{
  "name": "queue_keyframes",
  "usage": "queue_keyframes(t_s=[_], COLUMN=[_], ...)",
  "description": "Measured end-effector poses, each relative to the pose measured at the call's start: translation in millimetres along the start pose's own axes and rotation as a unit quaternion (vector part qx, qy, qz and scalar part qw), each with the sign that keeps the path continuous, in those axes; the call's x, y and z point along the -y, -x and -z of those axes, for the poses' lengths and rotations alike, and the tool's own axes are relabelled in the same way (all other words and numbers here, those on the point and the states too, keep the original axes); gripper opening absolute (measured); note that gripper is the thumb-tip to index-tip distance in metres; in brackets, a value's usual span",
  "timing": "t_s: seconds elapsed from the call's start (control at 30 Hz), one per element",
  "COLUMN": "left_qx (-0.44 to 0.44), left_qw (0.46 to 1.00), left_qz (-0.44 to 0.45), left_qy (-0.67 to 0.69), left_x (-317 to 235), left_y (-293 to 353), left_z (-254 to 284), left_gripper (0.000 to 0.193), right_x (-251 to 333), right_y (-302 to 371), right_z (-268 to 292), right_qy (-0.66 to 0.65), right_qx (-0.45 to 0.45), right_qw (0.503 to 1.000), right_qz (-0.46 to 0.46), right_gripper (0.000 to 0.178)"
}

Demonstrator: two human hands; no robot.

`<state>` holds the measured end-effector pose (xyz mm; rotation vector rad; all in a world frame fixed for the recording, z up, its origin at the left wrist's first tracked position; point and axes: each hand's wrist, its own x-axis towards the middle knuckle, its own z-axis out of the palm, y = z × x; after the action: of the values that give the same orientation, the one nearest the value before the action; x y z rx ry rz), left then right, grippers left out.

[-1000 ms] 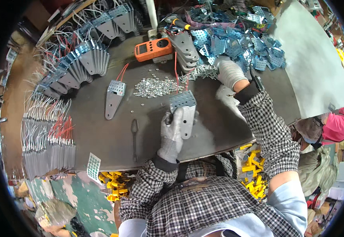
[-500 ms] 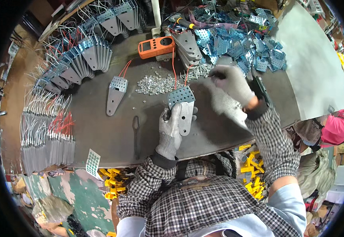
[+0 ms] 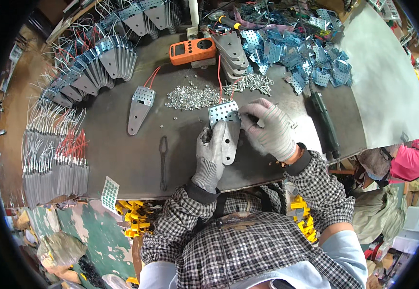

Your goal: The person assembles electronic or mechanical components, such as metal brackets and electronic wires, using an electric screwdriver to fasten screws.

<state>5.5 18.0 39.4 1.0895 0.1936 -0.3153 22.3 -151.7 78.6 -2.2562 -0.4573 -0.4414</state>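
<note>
My left hand point(image 3: 211, 144), in a grey-white glove, is closed around a tapered grey metal plate point(image 3: 229, 147). Across the plate's wide end sits a perforated metal cover point(image 3: 223, 111), with red wires running up from it. My right hand point(image 3: 272, 127), gloved too, has its thumb and fingers pinched at the cover's right edge; anything small between the fingertips is hidden. Just beyond the held plate lie a heap of small shiny nuts point(image 3: 190, 98) and a pile of screws point(image 3: 252, 84). Right of my right hand, a dark corded electric screwdriver point(image 3: 325, 123) rests on the table.
A similar wired plate point(image 3: 138, 115) and a thin dark wrench point(image 3: 163, 161) lie to the left. An orange meter point(image 3: 192, 50) stands behind the nuts, beside stacked grey plates point(image 3: 230, 55). Blue perforated covers point(image 3: 286, 53) are heaped at far right; wired strips point(image 3: 58, 183) line the left.
My right hand has come from beside the screws toward me and left, onto the cover's right edge. The screwdriver is now fully uncovered. My left hand keeps hold of the plate.
</note>
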Motion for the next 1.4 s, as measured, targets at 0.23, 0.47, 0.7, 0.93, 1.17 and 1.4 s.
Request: queue_keyframes(t_s=[0.23,0.47,0.7,0.93,1.17,1.4], left_qx=[0.042,0.039,0.031,0.232,0.359,0.103], left_qw=[0.998,0.999,0.998,0.972,0.879,0.523], left_qz=[-0.006,-0.003,-0.032,-0.002,-0.062,-0.393], left_qy=[0.040,-0.023,-0.045,0.045,-0.307,-0.749], left_x=[5,5,17,2,-6,37], left_y=[-4,0,-4,-13,-80,-182], left_z=[1,-16,-15,-38,-115,-205], left_gripper=[0.032,0.025,0.022,0.040,0.044,0.028], right_x=[-7,16,11,-2,-35,-34], right_y=[1,-16,-11,3,40,67], right_z=[1,5,-2,21,79,113], right_qy=[0.071,-0.007,0.081,0.218,-0.137,-0.456], right_qx=[0.034,0.061,0.026,0.031,-0.087,-0.278], right_qw=[0.995,0.998,0.996,0.972,0.980,0.811], right_qz=[0.054,0.012,0.029,0.084,-0.111,-0.238], right_gripper=[0.025,0.018,0.018,0.047,0.086,0.075])
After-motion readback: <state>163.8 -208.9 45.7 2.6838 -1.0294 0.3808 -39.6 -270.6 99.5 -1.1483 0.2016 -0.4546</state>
